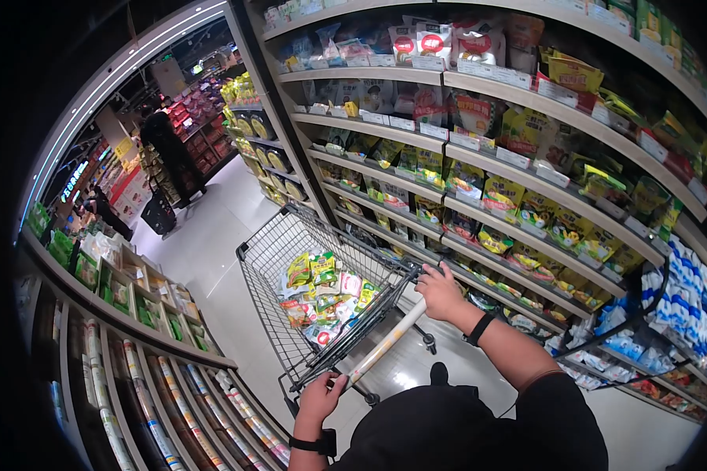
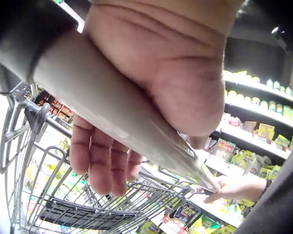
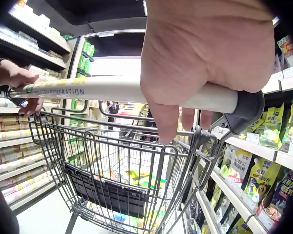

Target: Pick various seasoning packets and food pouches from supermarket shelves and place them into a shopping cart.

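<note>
A wire shopping cart (image 1: pixel 261 310) stands in front of me, with a pale handle (image 1: pixel 388 342) slanting across the head view. My left hand (image 1: pixel 317 402) holds the handle near its left end. In the left wrist view the palm lies against the bar and the fingers (image 2: pixel 100 168) hang loosely round its far side. At the other end my right hand (image 1: pixel 443 295) is laid over the bar, with thumb and fingers (image 3: pixel 163 122) reaching down past it in the right wrist view. Several colourful packets (image 1: pixel 323 271) lie in the cart's basket, mostly yellow, green and white.
Tall shelves of bagged goods (image 1: pixel 501 195) run along the right side. A low rack (image 1: pixel 145 392) of long wrapped packs lines the left. Blue and white packs (image 1: pixel 683 294) are stacked at the far right. Up the aisle stands a person in dark clothes (image 1: pixel 167 153) beside a dark bag (image 1: pixel 158 213).
</note>
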The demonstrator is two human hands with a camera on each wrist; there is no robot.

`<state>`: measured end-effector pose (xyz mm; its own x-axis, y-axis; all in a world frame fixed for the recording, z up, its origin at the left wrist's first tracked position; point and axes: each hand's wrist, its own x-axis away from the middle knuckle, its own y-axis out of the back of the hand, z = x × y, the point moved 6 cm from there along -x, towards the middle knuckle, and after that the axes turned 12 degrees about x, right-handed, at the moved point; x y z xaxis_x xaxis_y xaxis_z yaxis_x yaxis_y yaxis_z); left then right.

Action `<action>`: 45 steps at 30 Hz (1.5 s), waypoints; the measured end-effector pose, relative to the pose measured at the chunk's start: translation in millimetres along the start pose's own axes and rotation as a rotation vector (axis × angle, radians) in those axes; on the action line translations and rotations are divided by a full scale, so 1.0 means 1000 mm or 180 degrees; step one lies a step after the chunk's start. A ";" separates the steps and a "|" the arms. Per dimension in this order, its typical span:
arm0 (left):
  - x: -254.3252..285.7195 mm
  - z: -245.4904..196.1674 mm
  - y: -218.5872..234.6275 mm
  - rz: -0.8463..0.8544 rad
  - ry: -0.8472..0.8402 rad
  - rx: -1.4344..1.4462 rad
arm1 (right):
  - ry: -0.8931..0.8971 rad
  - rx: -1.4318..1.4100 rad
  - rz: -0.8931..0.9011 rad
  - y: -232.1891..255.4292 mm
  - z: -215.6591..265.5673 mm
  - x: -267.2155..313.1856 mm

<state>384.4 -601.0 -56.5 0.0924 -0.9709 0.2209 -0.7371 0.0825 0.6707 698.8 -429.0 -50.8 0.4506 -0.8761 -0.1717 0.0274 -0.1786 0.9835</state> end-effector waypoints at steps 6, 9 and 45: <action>-0.056 -0.010 0.016 -0.0120 0.0365 -0.0144 | 0.0279 -0.0088 0.0014 -0.012 -0.013 -0.072; -0.085 -0.008 0.031 -0.0334 0.0503 -0.0055 | 0.0443 -0.0046 0.0046 -0.017 -0.014 -0.110; -0.443 0.064 0.249 -0.0466 -0.0319 0.0432 | 0.0914 -0.2343 0.1698 -0.074 0.140 -0.532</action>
<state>116.8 -165.0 -32.5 0.1429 -0.9884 0.0521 -0.8047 -0.0854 0.5875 332.1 -12.4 -40.5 0.7652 -0.5997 0.2342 0.2657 0.6255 0.7336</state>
